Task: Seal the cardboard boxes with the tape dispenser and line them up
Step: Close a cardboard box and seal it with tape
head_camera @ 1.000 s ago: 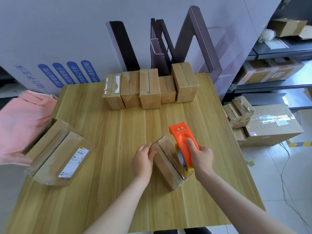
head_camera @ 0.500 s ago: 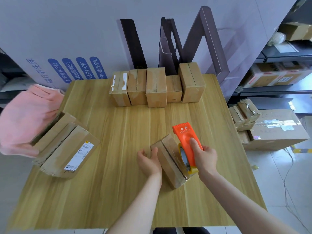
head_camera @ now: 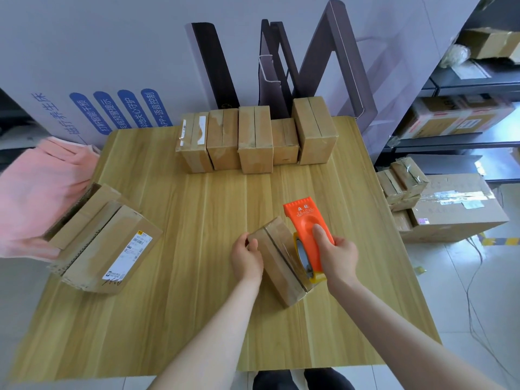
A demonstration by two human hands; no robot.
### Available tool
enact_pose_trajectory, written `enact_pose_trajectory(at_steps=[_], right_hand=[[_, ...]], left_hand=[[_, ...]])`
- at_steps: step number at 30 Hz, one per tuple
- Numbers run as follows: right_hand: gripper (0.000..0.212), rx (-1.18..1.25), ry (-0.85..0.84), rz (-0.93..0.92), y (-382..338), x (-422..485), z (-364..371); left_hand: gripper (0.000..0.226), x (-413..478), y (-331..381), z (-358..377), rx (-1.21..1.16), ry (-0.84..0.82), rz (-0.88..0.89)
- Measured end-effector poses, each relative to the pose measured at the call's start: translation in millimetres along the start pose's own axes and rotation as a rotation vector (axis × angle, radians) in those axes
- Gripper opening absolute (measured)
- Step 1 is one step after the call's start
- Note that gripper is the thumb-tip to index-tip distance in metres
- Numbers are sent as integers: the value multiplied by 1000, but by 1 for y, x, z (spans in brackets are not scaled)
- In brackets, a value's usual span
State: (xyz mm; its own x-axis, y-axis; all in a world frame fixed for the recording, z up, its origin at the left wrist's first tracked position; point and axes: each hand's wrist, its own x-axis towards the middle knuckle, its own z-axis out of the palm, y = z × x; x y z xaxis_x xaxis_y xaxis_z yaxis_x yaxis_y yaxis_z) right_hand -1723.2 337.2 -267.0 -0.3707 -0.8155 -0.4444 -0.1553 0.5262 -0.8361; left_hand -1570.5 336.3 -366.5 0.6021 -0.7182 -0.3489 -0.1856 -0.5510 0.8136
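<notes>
A small cardboard box point(head_camera: 277, 263) lies at an angle in the middle of the wooden table point(head_camera: 197, 305), a strip of clear tape over its top seam. My left hand point(head_camera: 246, 256) grips the box's left side. My right hand point(head_camera: 336, 256) holds the orange tape dispenser point(head_camera: 308, 229), which rests against the box's right edge with its tape roll at the near corner. Along the table's far edge stands a row of several sealed boxes point(head_camera: 254, 139), side by side.
Larger, flatter boxes point(head_camera: 104, 237) lie stacked at the table's left edge, one with a shipping label. A pink cloth point(head_camera: 36, 190) lies beyond them. More cartons point(head_camera: 450, 206) sit on the floor to the right, below shelves. Dark boards lean on the wall behind.
My left hand has shifted from the box's far left corner to gripping its left side. The dispenser and my right hand have stayed at the box's right edge; the view moved slightly.
</notes>
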Motion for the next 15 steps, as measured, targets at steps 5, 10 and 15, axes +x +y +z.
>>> enact_pose_trajectory(at_steps=[5, 10, 15], right_hand=[[42, 2, -8, 4, -2, 1, 1], [45, -45, -8, -10, -10, 5, 8], [43, 3, -62, 2, -17, 10, 13]], left_hand=[[28, 16, 3, -16, 55, -180, 15], [34, -12, -11, -17, 16, -3, 21], [46, -35, -22, -20, 89, 68, -24]])
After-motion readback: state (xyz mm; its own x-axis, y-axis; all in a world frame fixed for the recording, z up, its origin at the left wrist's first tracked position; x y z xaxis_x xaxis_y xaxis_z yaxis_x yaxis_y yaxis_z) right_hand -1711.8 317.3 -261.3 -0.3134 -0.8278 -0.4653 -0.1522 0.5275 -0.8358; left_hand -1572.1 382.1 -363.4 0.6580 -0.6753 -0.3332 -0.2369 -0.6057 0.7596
